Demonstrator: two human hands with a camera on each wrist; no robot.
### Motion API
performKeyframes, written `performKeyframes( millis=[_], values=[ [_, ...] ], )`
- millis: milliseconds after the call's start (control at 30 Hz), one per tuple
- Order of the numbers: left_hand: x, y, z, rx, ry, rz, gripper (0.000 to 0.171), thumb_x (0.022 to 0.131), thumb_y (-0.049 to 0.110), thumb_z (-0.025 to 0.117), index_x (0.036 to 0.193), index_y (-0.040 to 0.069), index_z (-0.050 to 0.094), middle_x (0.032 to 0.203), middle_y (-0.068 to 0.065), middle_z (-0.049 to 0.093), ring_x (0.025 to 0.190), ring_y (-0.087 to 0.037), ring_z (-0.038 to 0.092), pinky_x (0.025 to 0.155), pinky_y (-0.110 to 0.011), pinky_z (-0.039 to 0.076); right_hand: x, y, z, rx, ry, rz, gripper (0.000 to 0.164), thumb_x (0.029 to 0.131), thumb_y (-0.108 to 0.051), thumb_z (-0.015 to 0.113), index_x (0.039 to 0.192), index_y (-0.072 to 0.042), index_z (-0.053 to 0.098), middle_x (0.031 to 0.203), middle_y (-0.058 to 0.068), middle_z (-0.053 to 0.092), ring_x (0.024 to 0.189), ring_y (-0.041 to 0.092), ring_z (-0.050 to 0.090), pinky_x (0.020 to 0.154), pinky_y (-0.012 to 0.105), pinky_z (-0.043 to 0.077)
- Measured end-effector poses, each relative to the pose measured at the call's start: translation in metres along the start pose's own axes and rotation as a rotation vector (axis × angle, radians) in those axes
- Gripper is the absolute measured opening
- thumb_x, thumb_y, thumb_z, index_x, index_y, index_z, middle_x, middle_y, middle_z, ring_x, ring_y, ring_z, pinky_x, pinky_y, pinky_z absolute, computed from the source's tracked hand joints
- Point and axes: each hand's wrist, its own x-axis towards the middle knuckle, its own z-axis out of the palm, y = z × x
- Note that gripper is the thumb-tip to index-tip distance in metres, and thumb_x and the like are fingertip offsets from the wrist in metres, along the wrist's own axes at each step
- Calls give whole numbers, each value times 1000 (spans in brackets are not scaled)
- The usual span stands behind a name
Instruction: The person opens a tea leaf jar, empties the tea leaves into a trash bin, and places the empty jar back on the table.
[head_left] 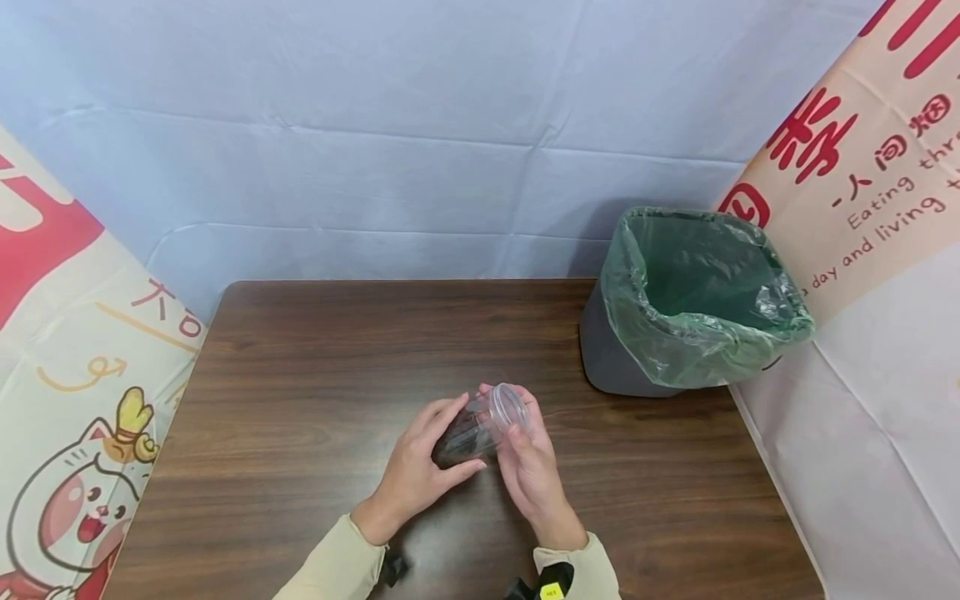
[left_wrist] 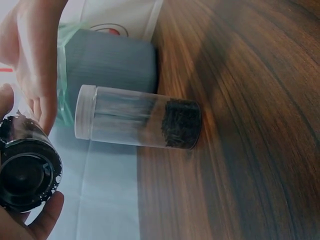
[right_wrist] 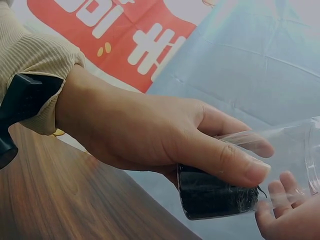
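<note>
I have the left hand [head_left: 420,462] gripping a clear jar [head_left: 476,428] by its dark-filled end above the desk [head_left: 300,375], the right hand [head_left: 534,475] curled round its clear end. A second jar [left_wrist: 127,117], dark shreds [left_wrist: 181,123] inside, stands upright; a bin [head_left: 613,357] occupies the desk's far right corner.

The left forearm [head_left: 333,562] slants up and inward, the right forearm [head_left: 596,571] leaning the other way, with the hands close together — left hand [head_left: 414,465] gripping, thumb opposite its fingers — right hand [head_left: 528,473] likewise gripping, its thumb innermost.
</note>
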Motion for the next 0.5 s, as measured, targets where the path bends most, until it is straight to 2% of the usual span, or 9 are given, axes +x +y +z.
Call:
performKeyframes(
  millis=[233, 500],
  values=[
    [-1, 1, -1, -8, -19, -40, 92, 73, 28, 94, 152, 18, 48, 135, -4, 58, 119, -21, 60, 95, -44, 52, 0, 0, -1, -19, -25, -2, 44, 106, -24, 57, 140, -10, 35, 143, 10, 53, 138, 23, 46, 116, 36, 34],
    [-1, 1, -1, -10, -13, -32, 91, 73, 28, 94, 151, 16, 49, 135, -6, 58, 118, -23, 61, 95, -45, 52, 0, -3, -1, -2, -72, -4, 35, 110, -13, 38, 144, -7, 34, 146, 12, 50, 141, 23, 44, 118, 36, 31]
  ],
)
